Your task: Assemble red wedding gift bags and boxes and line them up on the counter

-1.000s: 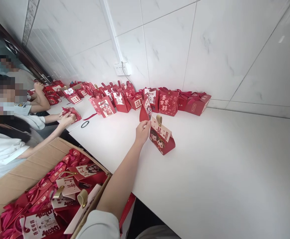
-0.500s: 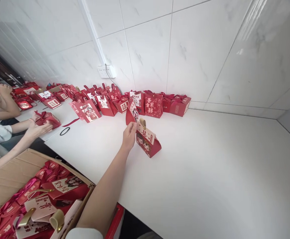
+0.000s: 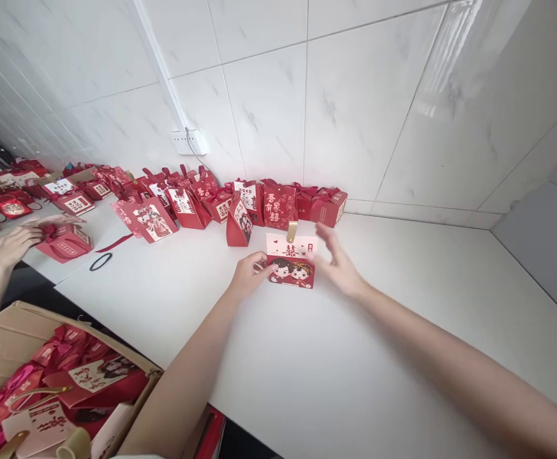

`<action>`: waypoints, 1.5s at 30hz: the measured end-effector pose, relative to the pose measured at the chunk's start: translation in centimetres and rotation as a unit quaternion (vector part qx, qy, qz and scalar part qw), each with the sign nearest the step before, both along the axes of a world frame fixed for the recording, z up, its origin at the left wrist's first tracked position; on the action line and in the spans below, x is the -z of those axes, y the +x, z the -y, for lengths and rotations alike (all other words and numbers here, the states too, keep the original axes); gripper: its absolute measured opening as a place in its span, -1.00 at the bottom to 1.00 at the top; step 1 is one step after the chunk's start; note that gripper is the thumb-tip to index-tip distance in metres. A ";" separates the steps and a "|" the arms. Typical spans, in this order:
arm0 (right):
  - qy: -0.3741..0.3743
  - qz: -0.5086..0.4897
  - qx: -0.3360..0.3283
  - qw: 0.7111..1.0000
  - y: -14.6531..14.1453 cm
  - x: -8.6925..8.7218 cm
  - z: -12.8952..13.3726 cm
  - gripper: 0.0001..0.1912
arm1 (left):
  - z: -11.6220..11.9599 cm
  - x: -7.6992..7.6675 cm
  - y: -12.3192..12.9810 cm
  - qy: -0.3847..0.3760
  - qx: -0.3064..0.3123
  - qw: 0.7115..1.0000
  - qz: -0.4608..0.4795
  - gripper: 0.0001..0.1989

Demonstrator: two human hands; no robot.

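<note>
A red and white gift box (image 3: 291, 271) with a cartoon couple on its front and a gold strap (image 3: 291, 231) on top stands upright on the white table (image 3: 335, 370). My left hand (image 3: 249, 274) grips its left edge, thumb at the front and fingers partly hidden. Close to its right side is my right hand (image 3: 339, 264), open with fingers apart and slightly blurred; whether it touches the box I cannot tell. Just behind stands a red triangular box (image 3: 238, 223), turned at an angle.
Several red gift boxes (image 3: 281, 207) line the tiled wall. A cardboard carton (image 3: 5, 341) at lower left holds more red boxes and ribbons. A black ring (image 3: 101, 262) and a red ribbon (image 3: 113, 243) lie on the table. At left another person's hands (image 3: 17, 245) hold a red box (image 3: 65, 242).
My right hand has come into view from the right. The gift box has turned its front toward me, and my left hand is at its left edge, off the triangular box. The view has shifted.
</note>
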State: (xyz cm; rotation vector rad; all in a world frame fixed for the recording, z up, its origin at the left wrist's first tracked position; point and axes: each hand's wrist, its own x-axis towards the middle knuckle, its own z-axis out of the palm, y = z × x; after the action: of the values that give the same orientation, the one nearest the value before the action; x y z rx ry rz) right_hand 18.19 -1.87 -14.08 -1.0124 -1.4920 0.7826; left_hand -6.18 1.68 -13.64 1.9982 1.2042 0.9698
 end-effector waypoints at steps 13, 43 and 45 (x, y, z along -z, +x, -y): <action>-0.124 -0.120 -0.046 0.984 -0.3 3.3 -1.9 -0.57 | -1.3 2.1 2.9 -0.144 0.115 0.972 0.145 -0.46; 0.012 0.136 -0.152 0.979 1.4 3.0 -1.3 -0.64 | -3.1 -0.2 -0.2 -0.207 0.182 0.961 0.031 -0.32; -0.029 0.080 -0.175 0.981 1.3 2.7 -1.3 -0.64 | -2.8 -0.3 0.2 -0.244 0.156 0.953 0.087 -0.44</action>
State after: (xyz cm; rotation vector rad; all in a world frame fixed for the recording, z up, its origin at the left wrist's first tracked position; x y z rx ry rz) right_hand 19.53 -0.59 -16.83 -0.8812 -1.8267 1.0156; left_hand -6.00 4.49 -13.34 1.6056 0.8875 0.6009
